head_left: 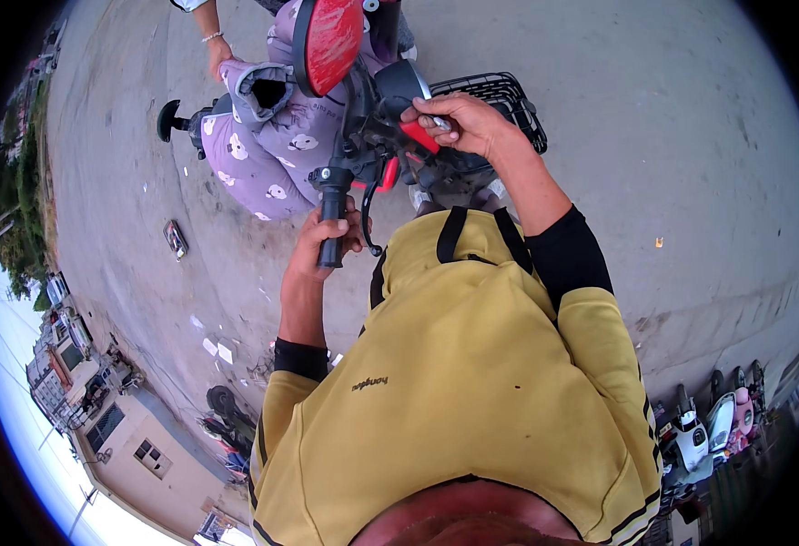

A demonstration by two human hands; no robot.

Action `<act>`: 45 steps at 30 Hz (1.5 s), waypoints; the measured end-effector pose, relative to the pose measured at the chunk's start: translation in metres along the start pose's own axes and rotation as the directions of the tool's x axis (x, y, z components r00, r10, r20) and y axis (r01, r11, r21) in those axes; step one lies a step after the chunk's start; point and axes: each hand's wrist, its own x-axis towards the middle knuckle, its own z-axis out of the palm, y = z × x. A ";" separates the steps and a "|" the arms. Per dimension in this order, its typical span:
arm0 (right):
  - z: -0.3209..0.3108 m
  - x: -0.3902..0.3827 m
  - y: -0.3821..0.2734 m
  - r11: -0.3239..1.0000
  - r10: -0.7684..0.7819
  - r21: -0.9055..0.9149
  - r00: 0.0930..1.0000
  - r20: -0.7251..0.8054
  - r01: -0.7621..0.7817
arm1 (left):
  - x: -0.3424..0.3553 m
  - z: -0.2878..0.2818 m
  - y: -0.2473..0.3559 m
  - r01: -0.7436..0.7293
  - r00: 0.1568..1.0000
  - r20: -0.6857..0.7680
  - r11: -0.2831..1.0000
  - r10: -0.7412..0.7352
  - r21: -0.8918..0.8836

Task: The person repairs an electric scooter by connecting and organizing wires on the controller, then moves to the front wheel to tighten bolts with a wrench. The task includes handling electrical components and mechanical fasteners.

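Evidently both hands are at the front of a scooter (356,136), which stands on grey ground (691,173) just ahead of a person in a yellow shirt (472,364). The left hand (313,244) is wrapped around the black grip (331,218) near its end; its fingers (355,238) are curled closed, with the thumb lying across the top. Beside that hand, a black lever (369,218) runs along the grip, ending in a round knob.

The right hand (472,118) is on the other side of the handlebar, palm down. Its fingers are bent in and nearly closed, pinching a small silver piece (441,124); too little of it shows to tell what it is. A red part (419,136) sits just under those fingers, and a black wire basket (529,114) lies beyond the wrist.

A purple cover (268,164) with white animal prints hangs over the scooter, to the left of the handlebar. Another person's hand (221,56), with a bracelet (211,37) at the wrist, touches the cover near its open cuff (268,89). A scuffed red housing (328,45) with a dark rim rises between that hand and the basket.

White scraps (226,351) lie on the ground at lower left, near a building (149,455); parked scooters (691,441) stand at lower right.
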 end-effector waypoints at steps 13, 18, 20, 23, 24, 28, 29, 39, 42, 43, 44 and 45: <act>0.005 0.006 0.008 0.982 -0.034 -0.188 0.998 -0.049 0.024 | -0.001 -0.002 0.001 0.015 1.000 0.015 0.999 -0.015 0.038; 0.003 0.011 0.011 0.979 -0.038 -0.203 0.998 -0.057 0.026 | -0.002 0.002 0.004 0.020 1.000 -0.013 0.999 -0.019 0.039; 0.003 0.011 0.012 0.977 -0.045 -0.210 0.998 -0.054 0.033 | -0.003 0.002 0.004 0.021 1.000 -0.013 0.999 -0.021 0.028; 0.003 0.011 0.013 0.977 -0.053 -0.210 0.998 -0.030 0.046 | -0.003 0.000 0.002 0.022 1.000 -0.012 1.000 -0.022 0.011; 0.003 0.012 0.013 0.978 -0.051 -0.204 0.998 -0.028 0.045 | -0.004 0.000 0.001 0.021 1.000 -0.020 1.000 -0.021 0.003; 0.003 0.011 0.015 0.977 -0.061 -0.207 0.998 -0.027 0.054 | -0.003 0.000 0.002 0.036 0.999 -0.002 0.999 -0.036 -0.020; 0.003 0.012 0.015 0.977 -0.059 -0.209 0.998 -0.028 0.052 | -0.003 0.001 0.002 0.039 0.999 -0.008 0.999 -0.039 -0.018; 0.002 0.015 0.020 0.962 -0.055 -0.268 0.998 -0.001 0.052 | -0.007 0.008 0.005 0.070 0.997 -0.008 0.994 -0.071 -0.081; 0.005 0.014 0.023 0.958 -0.057 -0.283 0.998 -0.004 0.053 | -0.008 0.012 0.008 0.086 0.996 0.018 0.989 -0.084 -0.118; 0.006 0.015 0.025 0.958 -0.063 -0.282 0.998 -0.001 0.060 | -0.008 0.011 0.009 0.085 0.996 0.027 0.990 -0.083 -0.116; 0.006 0.016 0.028 0.958 -0.066 -0.280 0.998 0.002 0.064 | -0.007 0.010 0.008 0.086 0.996 0.035 0.989 -0.083 -0.116; 0.005 0.016 0.031 0.961 -0.054 -0.270 0.998 0.011 0.055 | -0.007 0.011 0.008 0.077 0.997 0.021 0.989 -0.075 -0.128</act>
